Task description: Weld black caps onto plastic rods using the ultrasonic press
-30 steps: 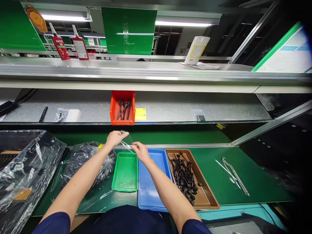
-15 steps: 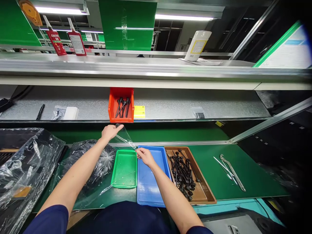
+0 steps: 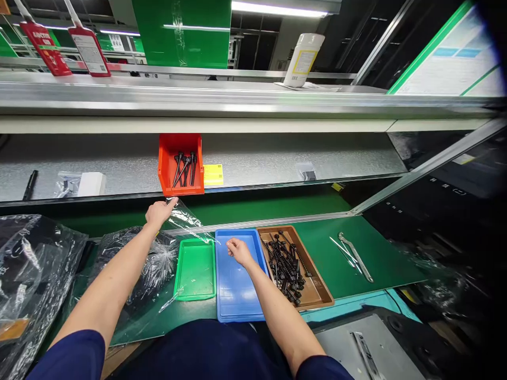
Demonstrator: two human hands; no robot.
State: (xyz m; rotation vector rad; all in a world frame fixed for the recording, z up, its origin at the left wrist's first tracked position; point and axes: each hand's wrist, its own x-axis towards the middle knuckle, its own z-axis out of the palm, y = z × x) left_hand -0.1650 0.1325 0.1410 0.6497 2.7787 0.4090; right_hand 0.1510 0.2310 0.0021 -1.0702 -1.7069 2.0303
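Note:
My left hand (image 3: pixel 158 212) is closed on the top edge of a clear plastic film (image 3: pixel 189 221), just below the orange bin (image 3: pixel 166 174) of black screws. The film slopes down towards the green tray (image 3: pixel 194 269). My right hand (image 3: pixel 237 250) hovers over the blue tray (image 3: pixel 237 285) with fingers loosely curled, apart from the film, nothing seen in it. A brown tray (image 3: pixel 317 293) with several black screws lies to the right of that hand.
Crumpled plastic bags (image 3: pixel 150 258) cover dark parts at the left. Metal tweezers (image 3: pixel 354 256) lie on the green mat (image 3: pixel 380 264). Red bottles (image 3: pixel 87 50) and a white bottle (image 3: pixel 301 60) stand on the upper shelf. A small white box (image 3: pixel 91 183) sits on the lower shelf.
My right hand let go of the film and dropped over the blue tray. My left hand carried the film up to the left, towards the orange bin. The view shifted right.

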